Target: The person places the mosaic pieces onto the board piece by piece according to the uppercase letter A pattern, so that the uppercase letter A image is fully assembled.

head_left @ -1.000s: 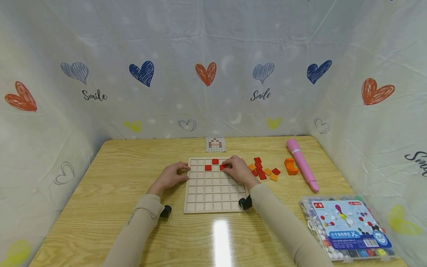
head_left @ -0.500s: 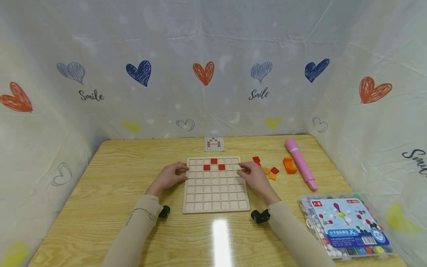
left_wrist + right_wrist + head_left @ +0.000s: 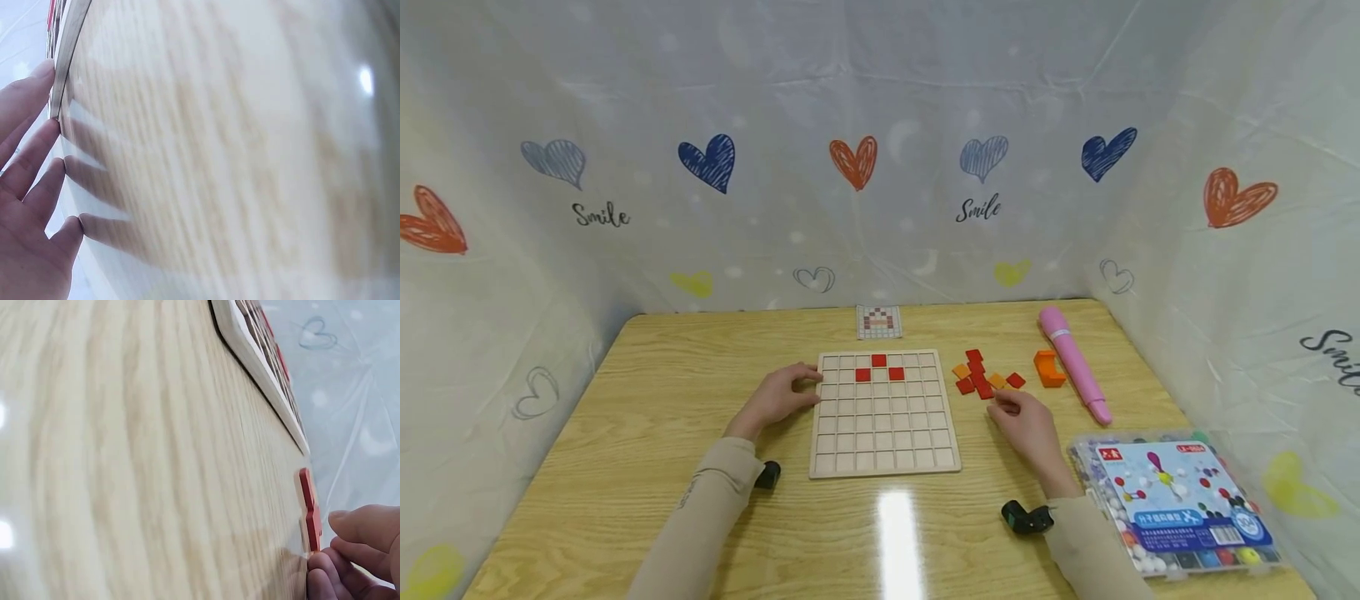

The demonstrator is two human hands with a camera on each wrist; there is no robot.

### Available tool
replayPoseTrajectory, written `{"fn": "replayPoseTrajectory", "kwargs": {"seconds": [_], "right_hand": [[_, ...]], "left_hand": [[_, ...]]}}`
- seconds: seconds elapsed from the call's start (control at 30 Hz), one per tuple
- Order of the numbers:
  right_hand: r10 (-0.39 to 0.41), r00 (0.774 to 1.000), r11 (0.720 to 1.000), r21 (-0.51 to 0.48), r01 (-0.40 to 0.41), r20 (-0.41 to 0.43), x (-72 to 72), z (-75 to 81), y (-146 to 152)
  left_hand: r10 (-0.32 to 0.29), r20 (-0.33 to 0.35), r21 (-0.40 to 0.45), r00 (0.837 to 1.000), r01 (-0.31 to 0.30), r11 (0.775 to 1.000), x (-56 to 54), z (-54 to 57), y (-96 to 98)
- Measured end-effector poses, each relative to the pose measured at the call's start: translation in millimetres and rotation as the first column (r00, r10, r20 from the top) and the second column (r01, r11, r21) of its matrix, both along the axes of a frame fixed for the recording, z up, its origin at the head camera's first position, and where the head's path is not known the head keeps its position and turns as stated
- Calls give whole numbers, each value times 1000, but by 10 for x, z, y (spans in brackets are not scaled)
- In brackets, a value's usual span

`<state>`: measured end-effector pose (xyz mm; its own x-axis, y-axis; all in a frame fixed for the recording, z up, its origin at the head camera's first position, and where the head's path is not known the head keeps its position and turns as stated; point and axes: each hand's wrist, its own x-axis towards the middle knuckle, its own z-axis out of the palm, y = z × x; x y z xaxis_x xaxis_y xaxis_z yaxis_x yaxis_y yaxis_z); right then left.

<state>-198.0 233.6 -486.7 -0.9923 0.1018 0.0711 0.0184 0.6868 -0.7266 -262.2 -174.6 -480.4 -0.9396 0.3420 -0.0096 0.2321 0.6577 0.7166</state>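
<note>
the right hand (image 3: 1026,427) has left the board (image 3: 883,467), where three red tiles (image 3: 878,361) sit near the far edge, and bends, thumb and fingertips apart, beside loose tiles (image 3: 977,377) off the board's right edge; placing seems only begun. the left hand (image 3: 778,396), relaxed, touches the left edge.

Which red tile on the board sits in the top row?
The middle red tile; the left tile and right tile both sit one row lower.

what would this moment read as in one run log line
left hand: touching left edge of grid board | right hand: at loose red tiles and orange tiles, grip unclear | on board: three red tiles
</note>
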Motion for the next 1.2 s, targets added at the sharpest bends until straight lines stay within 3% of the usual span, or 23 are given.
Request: {"fn": "replayPoseTrajectory", "kwargs": {"seconds": [0.67, 1.2], "right_hand": [[-2, 1000, 994, 106, 5, -30, -132, 1, 10], [14, 999, 994, 109, -10, -38, -196, 34, -23]], "left_hand": [[-7, 10, 10, 1000, 7, 1000, -1, 24, 3], [-2, 23, 2, 1000, 2, 1000, -14, 12, -3]]}}
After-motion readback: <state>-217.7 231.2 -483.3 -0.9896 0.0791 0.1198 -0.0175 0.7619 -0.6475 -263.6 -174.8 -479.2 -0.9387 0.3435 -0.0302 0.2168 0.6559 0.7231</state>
